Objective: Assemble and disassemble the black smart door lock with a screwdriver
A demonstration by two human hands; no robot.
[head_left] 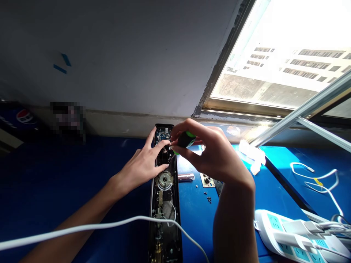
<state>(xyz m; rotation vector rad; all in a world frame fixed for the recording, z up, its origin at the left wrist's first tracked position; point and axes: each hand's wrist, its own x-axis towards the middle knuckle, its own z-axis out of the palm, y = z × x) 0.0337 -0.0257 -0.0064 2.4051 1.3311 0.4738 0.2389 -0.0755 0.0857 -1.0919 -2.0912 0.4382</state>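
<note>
Hands work close together near the far edge of a deep blue bench [82,171]. Farthest left, against the wall, a dark blue panel with a red, white and blue Pepsi logo [26,117] sits in shadow, beside a pixelated patch. The left hand [141,166] lies spread, its fingertips resting on the upper end of a long black electronic door lock body [164,219], which lies flat and lengthwise on the bench with its green circuit board [163,136] and round metal cylinder fitting [164,180] exposed. A thin white cable [82,228] crosses in front of the lock and the left forearm. The right hand [212,153] pinches a black-and-green screwdriver [186,140] by the handle, its shaft pointing down toward the circuit board, though the tip is hidden among the fingers. Just right of the lock lie a short silver metal cylinder [185,177], a small beige plate with a black knob [207,179] and a few tiny dark screws [208,199]. Farther right are crumpled white paper [251,154], a looped white cable [315,179] and a white power strip with teal sockets [282,233], holding white plugs [294,229]. Above, an aluminium rail [301,109] slants across a bright window [274,54].
</note>
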